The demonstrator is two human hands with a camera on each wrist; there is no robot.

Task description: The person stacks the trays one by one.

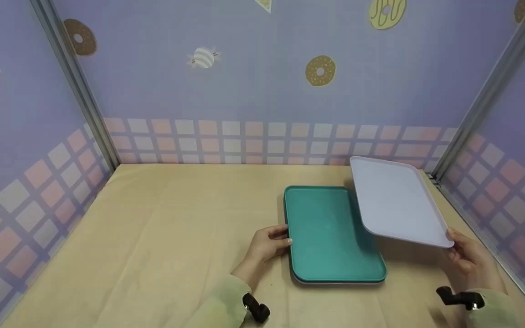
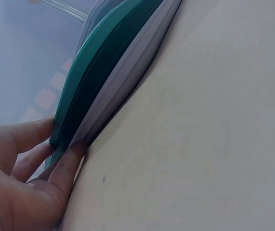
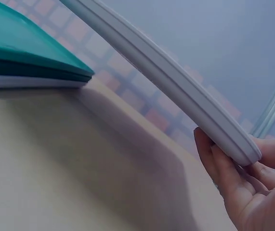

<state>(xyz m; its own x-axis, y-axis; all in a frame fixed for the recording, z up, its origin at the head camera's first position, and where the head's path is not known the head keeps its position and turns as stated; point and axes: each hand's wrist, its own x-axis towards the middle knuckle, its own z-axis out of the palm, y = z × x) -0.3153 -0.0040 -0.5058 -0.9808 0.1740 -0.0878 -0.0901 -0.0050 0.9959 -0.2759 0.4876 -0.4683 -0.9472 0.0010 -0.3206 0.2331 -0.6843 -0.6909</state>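
A white tray [image 1: 397,200] is raised and tilted at the right, partly over the stack's right edge in the head view. My right hand [image 1: 470,257] pinches its near right corner, thumb on top and fingers beneath. In the right wrist view that tray's rim [image 3: 176,89] is clear of the table. To its left lies a stack of rectangular trays, with a teal tray [image 1: 328,237] on top and a white one [image 2: 120,77] at the bottom. My left hand [image 1: 267,246] rests its fingertips against the stack's left side, touching the rims without curling round them.
A beige cloth covers the table [image 1: 176,228]. Patterned walls [image 1: 244,91] enclose it at the back and both sides. Metal posts [image 1: 75,86] stand at the back corners, and a metal rail [image 1: 486,255] runs along the right edge.
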